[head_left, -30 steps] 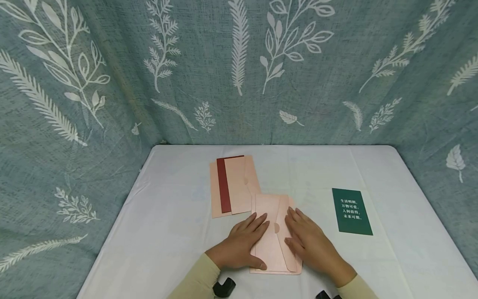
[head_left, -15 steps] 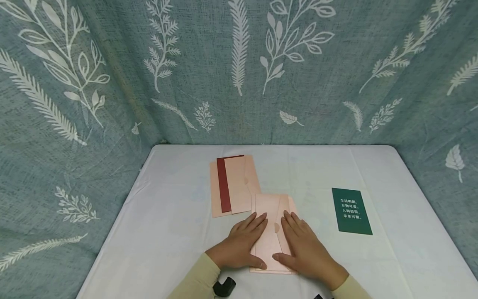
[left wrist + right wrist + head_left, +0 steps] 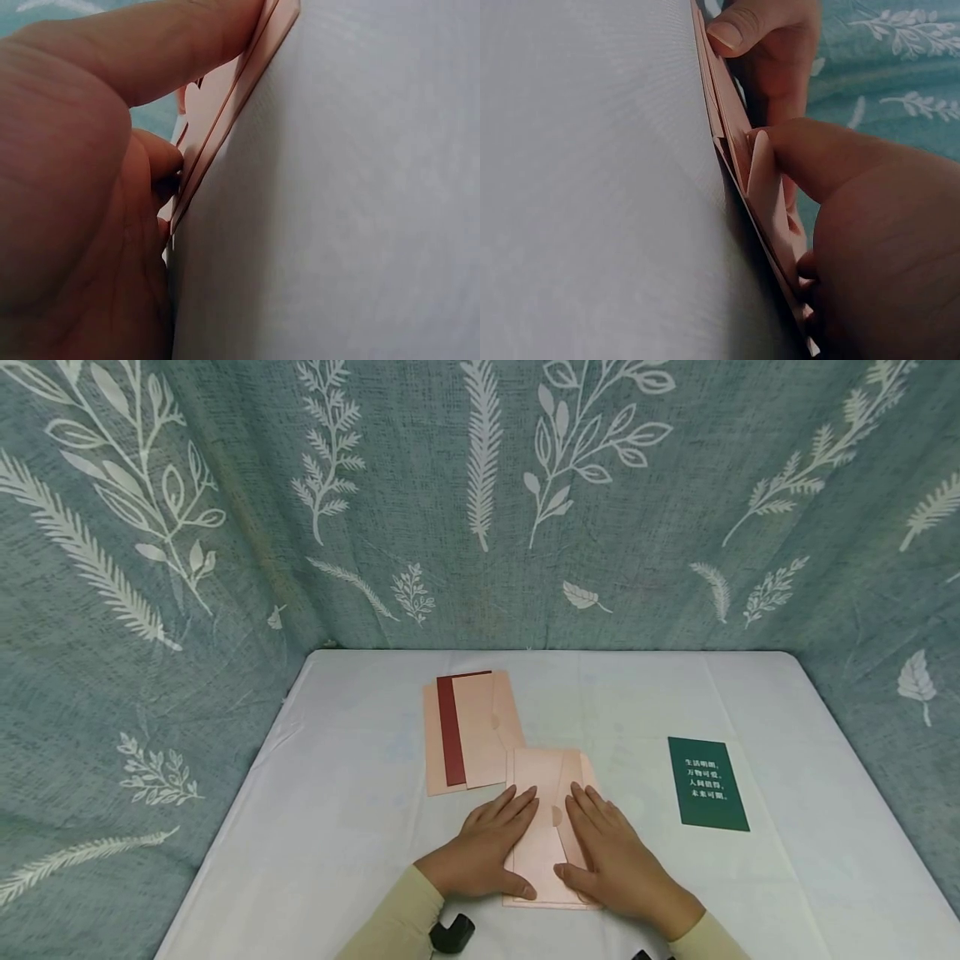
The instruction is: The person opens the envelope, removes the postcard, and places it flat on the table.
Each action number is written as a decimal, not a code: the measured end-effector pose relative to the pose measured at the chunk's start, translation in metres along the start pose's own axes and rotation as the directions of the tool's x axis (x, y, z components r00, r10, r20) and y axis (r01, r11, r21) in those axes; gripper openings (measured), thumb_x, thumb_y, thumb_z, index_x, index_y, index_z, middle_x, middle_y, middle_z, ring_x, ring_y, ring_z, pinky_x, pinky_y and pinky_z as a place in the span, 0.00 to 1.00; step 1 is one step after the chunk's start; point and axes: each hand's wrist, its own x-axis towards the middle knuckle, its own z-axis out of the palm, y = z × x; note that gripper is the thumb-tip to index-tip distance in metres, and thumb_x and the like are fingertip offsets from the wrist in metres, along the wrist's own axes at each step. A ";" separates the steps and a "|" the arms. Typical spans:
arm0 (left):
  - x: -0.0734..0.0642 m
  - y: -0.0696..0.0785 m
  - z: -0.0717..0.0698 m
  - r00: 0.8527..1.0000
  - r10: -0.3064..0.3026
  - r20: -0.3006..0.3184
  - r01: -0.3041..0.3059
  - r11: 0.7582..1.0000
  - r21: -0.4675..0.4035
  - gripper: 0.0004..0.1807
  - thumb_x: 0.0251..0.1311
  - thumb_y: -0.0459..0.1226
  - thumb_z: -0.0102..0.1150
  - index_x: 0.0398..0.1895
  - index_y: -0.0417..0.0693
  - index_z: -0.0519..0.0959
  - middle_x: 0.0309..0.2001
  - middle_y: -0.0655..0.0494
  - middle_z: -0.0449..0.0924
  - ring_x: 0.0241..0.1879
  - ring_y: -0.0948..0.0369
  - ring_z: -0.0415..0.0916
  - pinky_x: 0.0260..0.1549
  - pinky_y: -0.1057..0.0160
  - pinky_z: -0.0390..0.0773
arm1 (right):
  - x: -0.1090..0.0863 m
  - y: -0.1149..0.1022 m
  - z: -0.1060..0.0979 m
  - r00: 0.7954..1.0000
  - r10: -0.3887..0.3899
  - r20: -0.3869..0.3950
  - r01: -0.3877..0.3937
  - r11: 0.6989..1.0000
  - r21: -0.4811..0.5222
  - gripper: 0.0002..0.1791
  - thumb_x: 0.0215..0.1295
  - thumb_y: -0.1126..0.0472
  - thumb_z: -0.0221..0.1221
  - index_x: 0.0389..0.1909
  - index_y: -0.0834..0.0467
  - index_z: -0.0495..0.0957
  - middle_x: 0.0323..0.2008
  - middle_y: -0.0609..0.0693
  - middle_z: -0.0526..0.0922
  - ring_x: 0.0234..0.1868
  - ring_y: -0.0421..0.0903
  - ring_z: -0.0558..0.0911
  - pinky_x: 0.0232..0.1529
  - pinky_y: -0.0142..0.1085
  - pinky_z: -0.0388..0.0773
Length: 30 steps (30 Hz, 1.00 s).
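A pale pink paper envelope (image 3: 538, 852) lies on the white table in front of me, its flap along the right side and a small round tab at the flap's edge. My left hand (image 3: 480, 852) rests on its left part with fingers extended and thumb near the bottom edge. Over the flap, my right hand (image 3: 618, 864) presses with straight fingers, thumb pointing inward. In the right wrist view, the flap (image 3: 766, 187) stands slightly raised beside the right thumb. Stacked paper layers (image 3: 225, 120) show under the left thumb in the left wrist view.
Behind the envelope, more pink envelopes (image 3: 482, 735) lie stacked with a dark red one (image 3: 450, 731) between them; the front envelope overlaps their corner. A green card (image 3: 708, 783) with white writing lies to the right. A patterned teal curtain (image 3: 450, 593) surrounds the table (image 3: 360, 793).
My right hand has shifted left from the envelope's right edge onto the flap, its thumb reaching further inward. The left hand has stayed in place.
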 end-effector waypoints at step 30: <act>0.000 0.000 0.000 1.000 -0.011 0.015 0.011 0.999 -0.030 0.67 0.60 0.60 0.78 0.90 0.44 0.47 0.90 0.58 0.36 0.86 0.54 0.28 0.78 0.40 0.43 | -0.005 0.011 -0.012 0.988 0.018 -0.152 0.009 0.985 0.174 0.47 0.78 0.51 0.66 0.88 0.58 0.53 0.84 0.55 0.59 0.81 0.60 0.62 0.73 0.62 0.64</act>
